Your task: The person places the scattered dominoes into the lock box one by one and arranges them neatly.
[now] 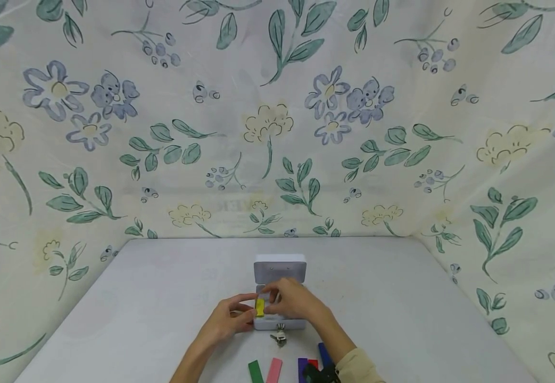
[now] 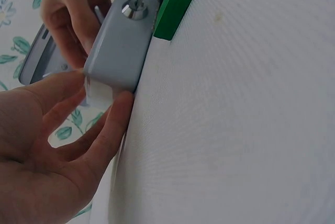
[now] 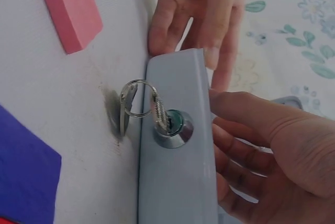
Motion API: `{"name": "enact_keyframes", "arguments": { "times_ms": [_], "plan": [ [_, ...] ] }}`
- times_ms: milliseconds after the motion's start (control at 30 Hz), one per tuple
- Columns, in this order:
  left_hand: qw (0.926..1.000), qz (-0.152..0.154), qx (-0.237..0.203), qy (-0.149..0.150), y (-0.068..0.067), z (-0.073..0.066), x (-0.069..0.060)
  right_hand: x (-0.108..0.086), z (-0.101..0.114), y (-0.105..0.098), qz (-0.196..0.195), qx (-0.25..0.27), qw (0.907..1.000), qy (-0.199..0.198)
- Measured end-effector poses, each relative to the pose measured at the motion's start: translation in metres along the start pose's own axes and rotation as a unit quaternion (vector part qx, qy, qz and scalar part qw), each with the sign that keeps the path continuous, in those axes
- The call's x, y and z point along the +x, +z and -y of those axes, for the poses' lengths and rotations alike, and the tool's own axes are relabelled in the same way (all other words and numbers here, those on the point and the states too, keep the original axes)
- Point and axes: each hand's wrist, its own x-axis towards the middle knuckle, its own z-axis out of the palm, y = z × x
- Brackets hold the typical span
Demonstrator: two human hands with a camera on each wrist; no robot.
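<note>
A small grey metal cash box (image 1: pixel 280 324) stands on the table with its lid (image 1: pixel 280 271) raised. Keys on a ring (image 3: pixel 140 97) hang from the lock (image 3: pixel 175 130) in its front. My left hand (image 1: pixel 226 319) grips the left end of the box, thumb on the upper edge and fingers lower down, as the left wrist view shows. Over the box, my right hand (image 1: pixel 293 300) reaches inside with bent fingers. A yellow block (image 1: pixel 260 307) is at the left inside the box, beside my right fingertips. Whether they pinch it is hidden.
In front of the box lie a green block (image 1: pixel 255 371), a pink block (image 1: pixel 274 369), a purple block (image 1: pixel 302 369), a red block (image 1: pixel 313 363) and a blue block (image 1: pixel 324 354), the last few close to my right forearm. A flowered cloth (image 1: pixel 267 159) hangs behind the white table (image 1: pixel 186 271).
</note>
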Motion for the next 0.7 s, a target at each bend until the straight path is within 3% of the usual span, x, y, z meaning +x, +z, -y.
{"name": "enact_keyframes", "arguments": {
  "times_ms": [400, 700],
  "plan": [
    [1.0, -0.007, 0.001, -0.006, 0.001, 0.0, 0.0, -0.008, 0.006, -0.006, 0.004, 0.012, 0.9999, -0.009],
    [0.9999, -0.011, 0.005, -0.007, 0.001, 0.001, 0.001, -0.015, 0.006, -0.011, -0.005, 0.0, 1.0, 0.006]
  ]
}}
